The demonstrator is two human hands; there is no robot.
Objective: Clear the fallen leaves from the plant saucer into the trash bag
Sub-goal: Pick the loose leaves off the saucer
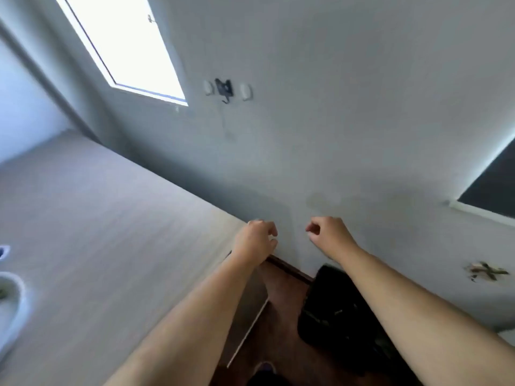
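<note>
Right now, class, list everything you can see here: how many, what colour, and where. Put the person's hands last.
table: one, pale grey, left
window: one, bright white, top left
sockets: two, white, on the wall
plug: one, black, between the sockets
trash bag: one, black, floor, bottom centre
leaf scraps: one clump, green-brown, far right
dish: one, white, left edge
left hand: one, loosely curled, empty, centre
right hand: one, loosely curled, empty, centre

Nothing legible from where I stand: no lettering on the wall (348,112), bench (111,218) or black bag (331,313).
</note>
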